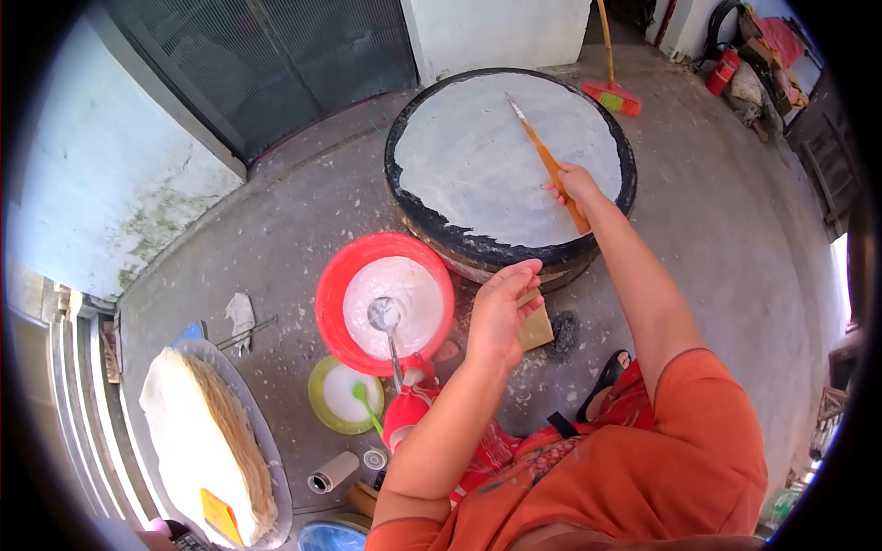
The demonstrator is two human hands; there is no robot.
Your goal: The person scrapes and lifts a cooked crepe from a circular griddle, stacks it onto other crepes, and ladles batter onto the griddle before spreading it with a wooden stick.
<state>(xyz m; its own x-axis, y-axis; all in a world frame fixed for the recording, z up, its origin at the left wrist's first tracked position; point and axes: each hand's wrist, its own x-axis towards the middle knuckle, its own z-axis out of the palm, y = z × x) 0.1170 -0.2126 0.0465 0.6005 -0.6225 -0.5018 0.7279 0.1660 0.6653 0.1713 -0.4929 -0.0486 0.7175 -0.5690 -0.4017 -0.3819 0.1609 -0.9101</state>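
My right hand (575, 186) is closed round a long, flat orange-brown stick (544, 156), whose pale tip lies over the round griddle (496, 138). A thin white layer covers most of the griddle's black surface. My left hand (503, 308) is raised just in front of the griddle's near edge, fingers bent together; whether it holds anything is hidden. To its left stands a red basin (329, 317) of white batter (367, 280), with a metal ladle (385, 315) in it.
A green bowl (319, 404) of white liquid sits below the basin. At lower left, a stack of pale sheets (193, 422) lies on a tray. A cup (334, 472) is on the floor. A broom (614, 97) stands behind the griddle; a red extinguisher (723, 73) is farther right.
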